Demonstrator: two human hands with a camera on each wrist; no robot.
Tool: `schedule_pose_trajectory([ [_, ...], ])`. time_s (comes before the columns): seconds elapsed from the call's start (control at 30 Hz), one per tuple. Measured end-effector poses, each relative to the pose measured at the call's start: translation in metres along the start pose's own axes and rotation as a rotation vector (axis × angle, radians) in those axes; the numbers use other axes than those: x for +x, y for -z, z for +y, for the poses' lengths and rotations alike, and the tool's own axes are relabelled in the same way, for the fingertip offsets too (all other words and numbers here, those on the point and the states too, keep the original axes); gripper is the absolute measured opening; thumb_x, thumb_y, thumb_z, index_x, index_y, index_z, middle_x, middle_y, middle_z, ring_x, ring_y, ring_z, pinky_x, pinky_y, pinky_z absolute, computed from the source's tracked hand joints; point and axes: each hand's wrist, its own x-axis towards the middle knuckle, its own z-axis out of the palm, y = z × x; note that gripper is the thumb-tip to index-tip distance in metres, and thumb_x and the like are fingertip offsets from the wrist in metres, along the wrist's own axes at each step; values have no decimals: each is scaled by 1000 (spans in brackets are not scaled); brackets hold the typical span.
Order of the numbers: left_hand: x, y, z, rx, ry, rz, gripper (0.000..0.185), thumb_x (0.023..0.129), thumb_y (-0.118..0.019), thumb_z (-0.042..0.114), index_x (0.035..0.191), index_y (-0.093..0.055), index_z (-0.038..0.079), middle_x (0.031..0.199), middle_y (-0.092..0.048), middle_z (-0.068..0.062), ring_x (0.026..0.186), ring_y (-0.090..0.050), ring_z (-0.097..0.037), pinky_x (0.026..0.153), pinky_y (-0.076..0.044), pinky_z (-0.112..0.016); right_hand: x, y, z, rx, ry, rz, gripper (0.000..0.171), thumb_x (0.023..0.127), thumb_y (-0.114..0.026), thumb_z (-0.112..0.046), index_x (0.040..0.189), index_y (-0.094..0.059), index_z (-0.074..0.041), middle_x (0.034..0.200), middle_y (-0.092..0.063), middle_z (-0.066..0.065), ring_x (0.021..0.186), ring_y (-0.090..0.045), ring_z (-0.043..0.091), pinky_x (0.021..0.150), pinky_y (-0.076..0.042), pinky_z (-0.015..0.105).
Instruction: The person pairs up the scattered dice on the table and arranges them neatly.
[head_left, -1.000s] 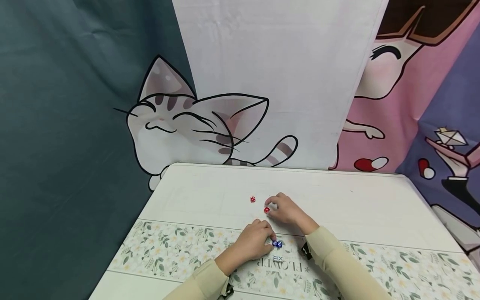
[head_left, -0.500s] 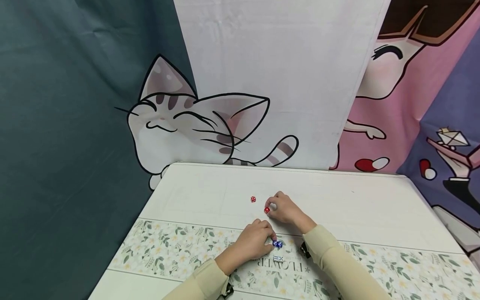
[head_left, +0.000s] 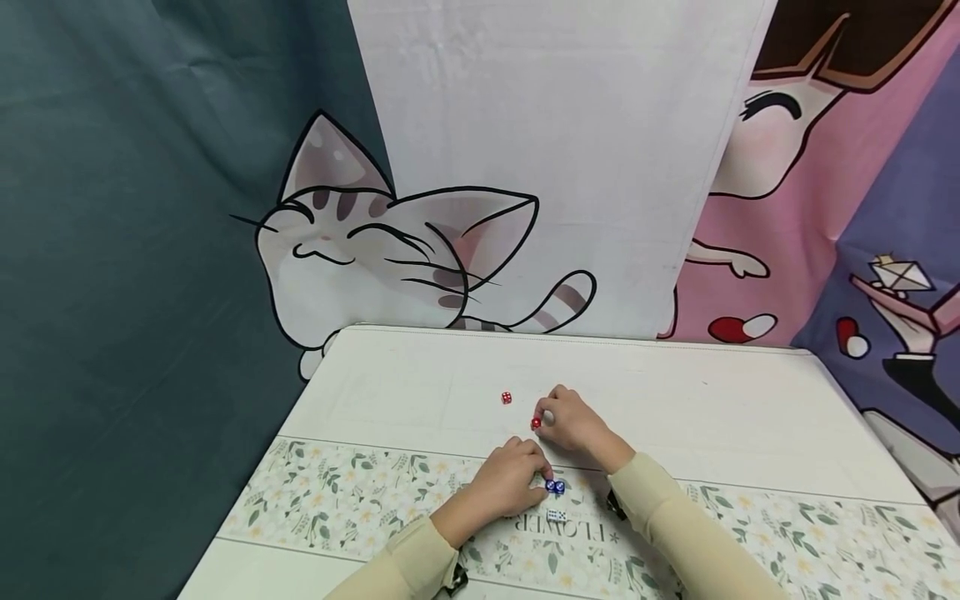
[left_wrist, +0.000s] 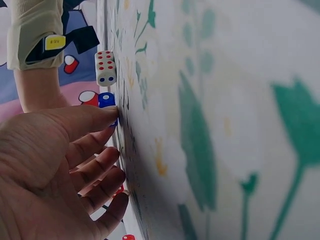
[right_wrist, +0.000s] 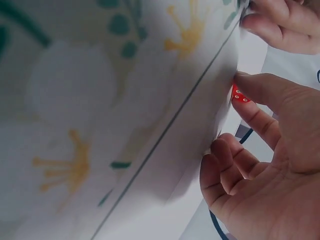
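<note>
In the head view my left hand (head_left: pixel 512 479) pinches the left one of two touching blue dice (head_left: pixel 560 487) between thumb and index finger. The left wrist view shows the thumb against a blue die (left_wrist: pixel 105 99), with the other fingers loosely bent. Farther out, my right hand (head_left: pixel 572 419) holds a red die (head_left: pixel 536 423) at its fingertips. Thumb and index finger are on either side of that red die (right_wrist: pixel 241 94) in the right wrist view. A second red die (head_left: pixel 507 398) lies apart, beyond and left of the right hand.
Two white dice (head_left: pixel 557 516) sit side by side on the near side of the blue pair. A floral printed band (head_left: pixel 337 492) crosses the white tabletop (head_left: pixel 420 375). Curtains with cartoon prints (head_left: pixel 465 150) hang behind the table's far edge.
My right index finger and thumb have drawn in on the red die, which has shifted slightly right and toward me. The left hand, blue dice and white dice stay nearly in place.
</note>
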Motion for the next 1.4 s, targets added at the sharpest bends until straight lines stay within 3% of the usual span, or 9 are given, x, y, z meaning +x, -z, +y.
schedule_pose_trajectory([
  [0.6, 1, -1, -1, -8, 19, -3, 11, 86, -80, 31, 93, -75, 25, 103, -61, 11, 92, -49, -9, 78, -43, -27, -35, 1, 5, -53, 1, 11, 14, 87, -79, -25, 87, -65, -23, 103, -53, 2, 95, -49, 23, 76, -44, 39],
  [1.4, 0, -1, 1, -12, 34, -9, 11, 86, -80, 31, 90, -71, 26, 104, -61, 11, 90, -48, -8, 79, -43, -28, -70, 5, 7, -84, 29, 13, 15, 86, -80, -20, 87, -66, -25, 108, -56, 2, 96, -49, 21, 75, -45, 38],
])
